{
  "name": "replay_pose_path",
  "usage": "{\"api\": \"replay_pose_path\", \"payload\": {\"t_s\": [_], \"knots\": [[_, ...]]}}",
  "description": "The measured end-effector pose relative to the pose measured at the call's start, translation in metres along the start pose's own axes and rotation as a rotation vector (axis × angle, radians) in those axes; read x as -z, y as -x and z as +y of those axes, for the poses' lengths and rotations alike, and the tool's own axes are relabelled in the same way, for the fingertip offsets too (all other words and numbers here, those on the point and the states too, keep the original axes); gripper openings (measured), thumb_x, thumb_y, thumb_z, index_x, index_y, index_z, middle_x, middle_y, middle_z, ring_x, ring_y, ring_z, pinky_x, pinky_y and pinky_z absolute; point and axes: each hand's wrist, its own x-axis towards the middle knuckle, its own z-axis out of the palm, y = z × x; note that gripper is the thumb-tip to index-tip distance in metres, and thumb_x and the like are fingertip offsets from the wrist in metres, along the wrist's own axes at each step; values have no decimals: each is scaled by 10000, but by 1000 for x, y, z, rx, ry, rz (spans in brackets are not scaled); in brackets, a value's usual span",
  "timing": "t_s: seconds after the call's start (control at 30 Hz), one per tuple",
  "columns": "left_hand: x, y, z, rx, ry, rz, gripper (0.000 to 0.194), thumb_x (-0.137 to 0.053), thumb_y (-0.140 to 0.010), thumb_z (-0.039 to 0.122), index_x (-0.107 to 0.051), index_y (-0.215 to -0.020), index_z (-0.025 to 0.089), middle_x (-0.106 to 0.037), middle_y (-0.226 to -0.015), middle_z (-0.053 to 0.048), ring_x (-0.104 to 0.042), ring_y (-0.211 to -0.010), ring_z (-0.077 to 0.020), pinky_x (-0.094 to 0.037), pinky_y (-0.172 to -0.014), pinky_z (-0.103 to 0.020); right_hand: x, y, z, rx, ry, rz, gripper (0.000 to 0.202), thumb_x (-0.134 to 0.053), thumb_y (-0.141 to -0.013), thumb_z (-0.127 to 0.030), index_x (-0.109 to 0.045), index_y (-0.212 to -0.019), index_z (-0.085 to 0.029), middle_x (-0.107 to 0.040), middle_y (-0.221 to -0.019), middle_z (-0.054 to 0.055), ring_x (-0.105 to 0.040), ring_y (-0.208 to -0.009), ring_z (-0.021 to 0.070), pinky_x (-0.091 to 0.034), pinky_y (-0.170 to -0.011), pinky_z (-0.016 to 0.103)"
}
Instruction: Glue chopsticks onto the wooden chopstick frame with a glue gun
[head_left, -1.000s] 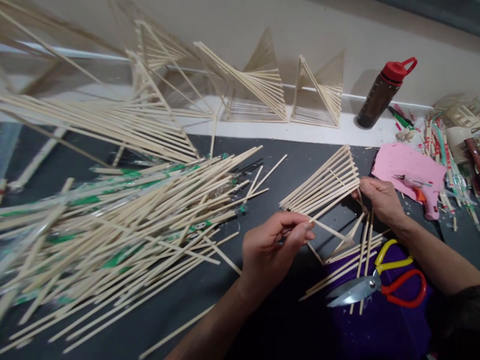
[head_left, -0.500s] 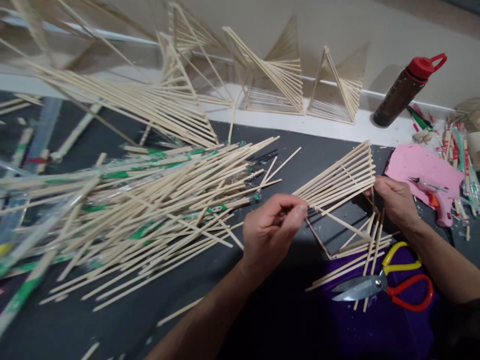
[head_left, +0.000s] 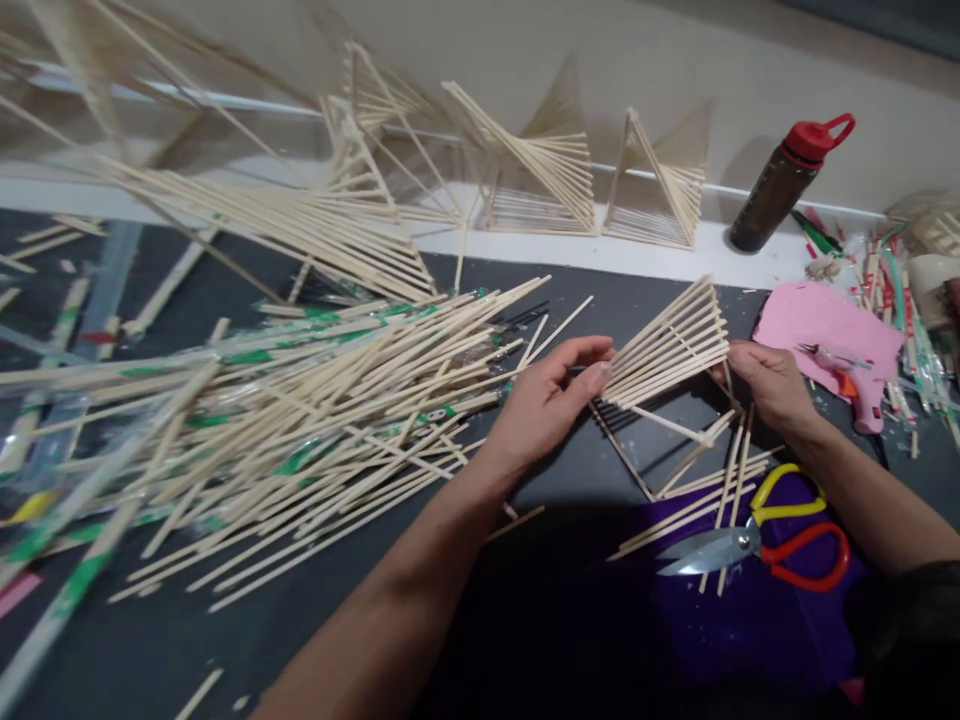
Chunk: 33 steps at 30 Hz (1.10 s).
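A small twisted structure of thin wooden sticks [head_left: 664,350] stands between my hands, its sticks fanned out side by side over a stick frame. My right hand [head_left: 772,385] pinches its right edge, the fingertips partly hidden behind the sticks. At the left edge is my left hand [head_left: 551,400], thumb and fingers parted close beside the stick ends; whether the thumb touches them I cannot tell. Below the structure lie several loose sticks [head_left: 686,520] and a pair of scissors [head_left: 750,545] with one yellow and one red handle, on a purple surface [head_left: 787,630].
To the left spreads a big pile of loose and wrapped sticks [head_left: 337,400]. Similar stick structures [head_left: 540,170] line the wall. A dark bottle [head_left: 780,190] with a red lid stands behind. A pink glue gun [head_left: 862,390] rests on a pink sheet [head_left: 817,315] at right.
My left thumb and fingers have parted from a pinch at the structure's left corner. My right hand still grips the right edge. The whole view has shifted slightly.
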Motion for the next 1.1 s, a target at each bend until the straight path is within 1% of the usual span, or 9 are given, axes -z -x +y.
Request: {"api": "replay_pose_path", "payload": {"t_s": [0.13,0.27,0.33,0.43,0.6,0.7,0.8,0.97,1.1], "knots": [[2,-15,4,-26,-96,-27,478,-616,-822,534,-695,-1155,202,-742,-1127,-107,-669,-1011,-254,-509,-832,-346,-1,-2,-1,-2,-34,-8,480,-634,-795,-641,-699,-653,-187,-667,-655,22,-572,-635,156,-450,-644,279],[2,-25,8,-48,-86,-115,394,-646,-793,514,-747,-1010,201,-756,-897,-70,-652,-805,-211,-484,-657,-283,-1,-4,-2,9,-32,-42,443,-624,-822,-591,-701,-675,-180,-658,-658,16,-547,-619,140,-421,-608,259],[3,-27,10,-15,-38,-146,374,-669,-771,504,-755,-960,192,-719,-756,-41,-603,-671,-178,-431,-552,-254,-1,-8,-4,22,-26,-88,424,-617,-836,-563,-701,-682,-177,-646,-656,10,-528,-605,128,-404,-586,247],[5,-27,13,58,25,-160,334,-708,-730,479,-744,-879,182,-609,-586,12,-485,-512,-125,-353,-472,-235,-1,-19,-8,49,-47,-145,391,-624,-834,-532,-695,-689,-176,-640,-663,1,-540,-627,125,-422,-625,248],[2,-26,17,138,119,-94,316,-730,-675,492,-671,-714,184,-486,-500,54,-349,-405,-78,-250,-394,-220,-3,-52,-9,25,-102,-188,393,-676,-754,-551,-690,-656,-171,-640,-636,-4,-529,-615,122,-424,-645,260],[-2,-23,16,144,149,-54,324,-732,-671,497,-645,-692,186,-481,-504,57,-339,-395,-68,-245,-375,-210,-4,-69,-6,-1,-151,-255,378,-702,-722,-536,-703,-663,-162,-647,-620,-4,-510,-585,111,-403,-611,255],[-6,-16,14,166,182,-67,322,-726,-689,496,-624,-689,190,-479,-502,60,-347,-378,-65,-268,-367,-208,-6,-77,-4,-9,-200,-306,345,-718,-711,-507,-722,-692,-163,-649,-613,-9,-510,-578,108,-399,-595,253],[-5,-5,11,142,168,-156,257,-727,-710,432,-653,-688,187,-540,-564,41,-420,-457,-78,-345,-431,-207,-8,-76,-6,-20,-199,-378,262,-736,-713,-437,-759,-741,-177,-683,-656,-5,-542,-611,113,-437,-634,260],[-2,-7,12,89,118,-240,200,-723,-712,389,-720,-734,191,-672,-675,-5,-547,-588,-125,-444,-561,-247,-8,-74,-4,-40,-208,-387,257,-753,-701,-440,-773,-758,-191,-698,-677,-1,-562,-631,118,-452,-632,255]]}}
